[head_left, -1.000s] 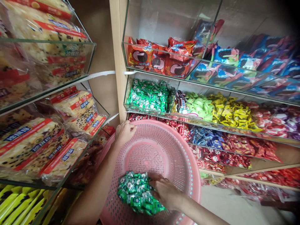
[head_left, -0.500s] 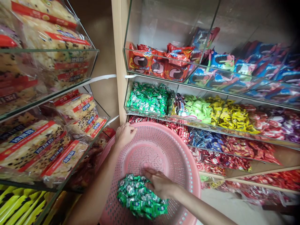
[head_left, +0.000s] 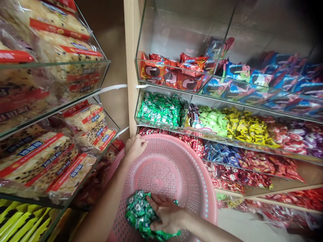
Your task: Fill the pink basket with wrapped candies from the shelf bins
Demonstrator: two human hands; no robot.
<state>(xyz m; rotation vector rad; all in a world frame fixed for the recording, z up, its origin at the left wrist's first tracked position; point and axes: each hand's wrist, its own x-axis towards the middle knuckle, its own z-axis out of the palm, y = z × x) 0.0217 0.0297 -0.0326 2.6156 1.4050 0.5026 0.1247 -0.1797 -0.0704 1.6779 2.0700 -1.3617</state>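
A round pink plastic basket (head_left: 191, 168) with a holed wall is below me, tilted against the shelves. My left hand (head_left: 135, 147) grips its far left rim, fingers curled over the edge. In the near part of the basket lies a pile of green wrapped candies (head_left: 140, 210). My right hand (head_left: 166, 213) rests palm down on the pile's right side, fingers spread, covering some candies. The basket's bottom beyond the pile is bare. More green candies (head_left: 161, 109) fill a clear shelf bin beyond the rim.
Clear bins to the right hold light green candies (head_left: 213, 119), yellow candies (head_left: 248, 126) and red-wrapped snacks (head_left: 174, 72). Packaged rice cakes (head_left: 42, 154) stand on glass-fronted shelves at the left. A wooden post (head_left: 131, 67) rises between the two shelf units.
My right hand has moved from the pile's far edge toward me, onto the candies. The left hand stays on the rim. The view has shifted slightly.
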